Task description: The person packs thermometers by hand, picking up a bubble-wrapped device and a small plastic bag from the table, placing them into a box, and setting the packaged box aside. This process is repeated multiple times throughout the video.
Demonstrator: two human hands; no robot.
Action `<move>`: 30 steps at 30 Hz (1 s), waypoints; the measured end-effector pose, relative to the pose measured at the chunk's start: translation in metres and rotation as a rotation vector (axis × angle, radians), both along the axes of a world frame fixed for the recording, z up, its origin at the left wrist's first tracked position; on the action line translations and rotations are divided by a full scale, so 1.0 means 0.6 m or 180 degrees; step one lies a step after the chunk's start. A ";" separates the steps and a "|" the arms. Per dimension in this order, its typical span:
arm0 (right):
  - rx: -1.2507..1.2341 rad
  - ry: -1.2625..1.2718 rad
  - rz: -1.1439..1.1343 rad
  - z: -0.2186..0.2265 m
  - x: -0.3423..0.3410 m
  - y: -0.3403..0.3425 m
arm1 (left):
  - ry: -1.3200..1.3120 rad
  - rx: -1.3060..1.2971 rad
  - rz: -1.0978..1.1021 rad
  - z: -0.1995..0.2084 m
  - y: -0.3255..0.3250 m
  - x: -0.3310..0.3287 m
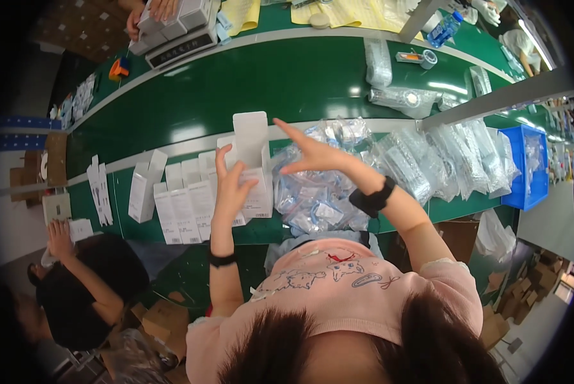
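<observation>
A white carton stands with its tall lid flap raised, in front of me on the green bench. My left hand is at its left front, fingers apart, overlapping the carton in view; whether it touches cannot be told. Just right of the raised flap, my right hand is spread, thumb and fingers wide, with nothing in it. Beneath and beside that hand lies a heap of clear plastic bags with blue and white contents. Several closed white cartons stand in rows left of my left hand.
Another carton with a raised flap stands farther left, beside flat white pieces. Bubble-wrapped packs lie at the right, before a blue bin. A metal post crosses the right side. Other people sit left and across.
</observation>
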State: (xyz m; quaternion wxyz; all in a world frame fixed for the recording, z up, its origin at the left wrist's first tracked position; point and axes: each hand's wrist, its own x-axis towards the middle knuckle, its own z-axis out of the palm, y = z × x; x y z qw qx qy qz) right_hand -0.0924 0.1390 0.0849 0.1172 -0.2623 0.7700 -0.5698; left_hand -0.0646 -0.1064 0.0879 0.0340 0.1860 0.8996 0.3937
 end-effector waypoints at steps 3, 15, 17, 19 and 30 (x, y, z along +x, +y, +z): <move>-0.1053 -0.0696 0.0085 0.026 0.001 -0.048 | 0.0767 0.0107 0.0172 0.077 0.048 0.011; 0.1473 0.0725 -0.2135 -0.022 -0.289 0.212 | 0.0272 0.1266 -0.0122 0.030 0.063 -0.150; 0.3261 0.0227 -0.2908 -0.069 -0.351 0.268 | 0.0289 0.1153 -0.0106 0.009 0.067 -0.174; 0.3872 -0.0128 -0.3163 -0.102 -0.389 0.289 | 0.0298 0.1367 -0.0089 -0.022 0.078 -0.182; 0.0336 -0.0270 -0.2296 -0.103 -0.386 0.286 | 0.0111 0.1004 0.0051 -0.041 0.117 -0.197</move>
